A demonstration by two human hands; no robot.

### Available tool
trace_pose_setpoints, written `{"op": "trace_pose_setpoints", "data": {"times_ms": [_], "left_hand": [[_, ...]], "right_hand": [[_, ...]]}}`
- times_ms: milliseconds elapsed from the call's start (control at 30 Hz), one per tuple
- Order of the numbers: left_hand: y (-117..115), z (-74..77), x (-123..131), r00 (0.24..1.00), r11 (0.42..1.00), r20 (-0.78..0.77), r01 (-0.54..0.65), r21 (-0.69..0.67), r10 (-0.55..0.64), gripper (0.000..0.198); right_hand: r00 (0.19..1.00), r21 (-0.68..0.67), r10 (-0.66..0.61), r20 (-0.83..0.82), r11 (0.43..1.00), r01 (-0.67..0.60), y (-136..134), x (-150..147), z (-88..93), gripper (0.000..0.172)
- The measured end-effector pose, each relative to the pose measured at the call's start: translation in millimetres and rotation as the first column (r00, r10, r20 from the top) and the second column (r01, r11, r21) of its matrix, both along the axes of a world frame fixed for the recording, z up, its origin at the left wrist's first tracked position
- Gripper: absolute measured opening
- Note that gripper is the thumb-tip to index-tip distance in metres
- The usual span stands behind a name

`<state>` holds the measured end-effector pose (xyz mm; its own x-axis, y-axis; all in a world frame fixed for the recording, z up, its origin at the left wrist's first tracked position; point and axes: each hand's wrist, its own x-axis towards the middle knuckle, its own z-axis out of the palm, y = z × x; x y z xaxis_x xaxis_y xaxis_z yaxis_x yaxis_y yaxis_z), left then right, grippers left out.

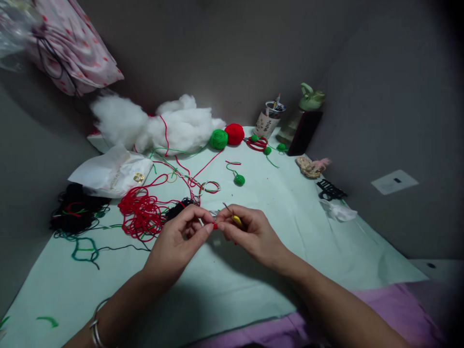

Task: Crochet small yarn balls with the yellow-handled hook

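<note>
The left hand has thumb and forefinger pinched closed on a small red piece. The right hand meets it fingertip to fingertip, closed round a yellow-handled crochet hook whose metal tip points up and away. The red piece is held above the mint cloth, just right of the red yarn tangle.

Beyond the tangle lie a white stuffing heap, a green ball and a red ball.

Judgement: stitch-work on a very small start. A further stitch calls for a steady pinch and a taut strand; the strand's run is too fine to trace.
</note>
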<state>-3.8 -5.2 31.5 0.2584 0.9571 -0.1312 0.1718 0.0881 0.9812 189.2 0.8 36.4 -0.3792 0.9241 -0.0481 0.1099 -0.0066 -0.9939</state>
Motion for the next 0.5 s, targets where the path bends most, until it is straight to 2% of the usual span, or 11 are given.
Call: {"op": "trace_pose_setpoints", "data": {"times_ms": [233, 333, 433, 500], "left_hand": [[-0.8, -0.7, 3.4, 0.992, 0.999, 0.119, -0.038, 0.011, 0.036, 0.017], [-3.4, -1.7, 5.5, 0.972, 0.997, 0.221, -0.081, 0.008, 0.077, 0.019], [-4.3, -3.2, 9.1, 0.893, 0.986, 0.425, -0.097, -0.139, 0.148, 0.023], [-3.2, -3.7, 10.3, 0.829, 0.962, 0.523, -0.061, -0.265, 0.197, 0.026]], "right_hand": [[0.998, 0.036, 0.022, 0.052, 0.999, -0.024, 1.5, 0.3, -0.6, 0.014], [0.995, 0.117, 0.054, 0.082, 0.991, -0.063, 0.5, -0.4, 2.2, 0.014], [0.992, 0.248, 0.089, 0.085, 0.963, -0.107, -0.6, -0.9, 6.8, 0.013], [0.993, 0.282, 0.095, 0.069, 0.953, -0.111, -0.6, -0.5, 8.2, 0.013]]}}
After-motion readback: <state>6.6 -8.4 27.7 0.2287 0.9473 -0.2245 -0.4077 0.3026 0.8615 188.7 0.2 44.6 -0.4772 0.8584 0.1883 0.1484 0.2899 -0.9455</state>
